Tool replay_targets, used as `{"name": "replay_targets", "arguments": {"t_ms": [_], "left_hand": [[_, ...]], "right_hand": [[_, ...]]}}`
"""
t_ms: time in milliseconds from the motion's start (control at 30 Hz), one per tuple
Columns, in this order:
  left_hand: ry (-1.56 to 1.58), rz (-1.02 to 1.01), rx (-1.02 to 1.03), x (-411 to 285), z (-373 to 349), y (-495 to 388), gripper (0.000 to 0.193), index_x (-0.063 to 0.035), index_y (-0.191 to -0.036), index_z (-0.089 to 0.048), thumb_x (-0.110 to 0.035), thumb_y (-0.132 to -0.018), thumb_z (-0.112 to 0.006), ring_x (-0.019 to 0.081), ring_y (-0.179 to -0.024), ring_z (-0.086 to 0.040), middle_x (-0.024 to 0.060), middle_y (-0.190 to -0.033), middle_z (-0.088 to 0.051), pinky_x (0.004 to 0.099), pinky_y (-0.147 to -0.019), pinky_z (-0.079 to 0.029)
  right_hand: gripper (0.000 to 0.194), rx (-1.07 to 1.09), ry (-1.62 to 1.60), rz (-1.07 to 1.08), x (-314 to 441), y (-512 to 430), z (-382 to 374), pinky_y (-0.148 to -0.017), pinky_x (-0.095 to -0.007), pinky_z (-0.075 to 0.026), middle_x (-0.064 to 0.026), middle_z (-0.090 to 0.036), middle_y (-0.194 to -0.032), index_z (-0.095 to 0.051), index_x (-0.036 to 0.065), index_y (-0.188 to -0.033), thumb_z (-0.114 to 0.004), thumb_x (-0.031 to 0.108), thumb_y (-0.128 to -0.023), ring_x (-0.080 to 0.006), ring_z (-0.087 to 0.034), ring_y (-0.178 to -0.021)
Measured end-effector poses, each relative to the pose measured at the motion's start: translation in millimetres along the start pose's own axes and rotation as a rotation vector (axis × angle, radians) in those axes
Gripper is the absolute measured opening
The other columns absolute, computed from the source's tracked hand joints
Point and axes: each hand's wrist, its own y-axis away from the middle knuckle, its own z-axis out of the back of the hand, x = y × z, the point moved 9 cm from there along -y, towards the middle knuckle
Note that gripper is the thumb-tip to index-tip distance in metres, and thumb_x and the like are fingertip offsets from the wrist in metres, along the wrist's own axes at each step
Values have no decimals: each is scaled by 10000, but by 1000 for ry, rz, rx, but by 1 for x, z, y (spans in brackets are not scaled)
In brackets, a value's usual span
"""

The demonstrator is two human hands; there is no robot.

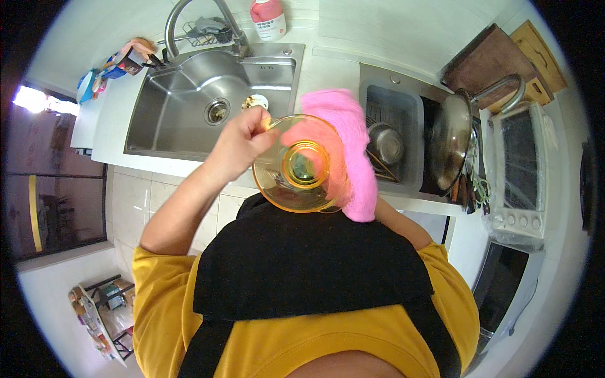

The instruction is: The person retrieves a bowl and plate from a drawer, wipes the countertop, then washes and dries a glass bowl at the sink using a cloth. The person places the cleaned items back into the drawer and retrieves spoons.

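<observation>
An amber glass bowl or lid [269,189], see-through with a ringed centre, is held up before my apron. My left hand [246,137] pinches its upper left rim between thumb and fingers. A fluffy pink cloth [352,137] lies against the right side of the glass and shows through it. My right hand is hidden behind the cloth and the glass; only the forearm shows below the cloth, so its grip cannot be made out.
A steel sink [175,113] holds a small white dish with scraps [255,102]. To the right, a second basin [416,141] contains a metal pot [386,143]. Beyond stand a large wok [452,141], utensils [465,191] and a countertop oven [520,160]. A pink soap bottle [268,21] stands behind.
</observation>
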Motion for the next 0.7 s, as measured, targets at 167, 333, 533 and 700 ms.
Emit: {"name": "replay_targets", "arguments": {"t_ms": [167, 333, 533, 700], "left_hand": [[-120, -178, -125, -19, 3, 10, 169, -44, -790, -472, -59, -821, -637, 83, -576, -405, -5, -632, -428, 252, -519, -357], [-419, -348, -139, -54, -10, 20, 160, -25, -813, -479, -54, -768, -629, 344, -630, -533, 175, -675, -509, 398, -561, -430], [-529, -446, -156, -56, -36, 15, 212, -37, -847, -508, -166, -765, -655, 399, -642, -575, 172, -683, -555, 435, -546, -458], [-508, -349, -496, -39, -13, 42, 884, -20, -1380, -288, -380, -718, -749, 390, -1098, -491, 260, -1283, -374, 422, -896, -464]], "right_hand": [[445, 149, 679, 208, 44, 12, -15, -914, -321, -449, -102, -602, -1160, -458, 28, -1264, -631, 163, -877, -184, -573, -1069], [363, 88, 934, 56, 14, -17, 2, -849, -332, -483, -100, -646, -1057, -576, 12, -1125, -679, 155, -808, -191, -616, -959], [481, -126, 1011, -42, -26, -22, 44, -818, -331, -499, -80, -643, -997, -567, 3, -1131, -754, 161, -717, -209, -614, -889], [451, -187, 136, 176, -12, -49, 30, -930, -337, -461, -100, -561, -1150, -441, -4, -1269, -573, 10, -838, -217, -554, -1067]]}}
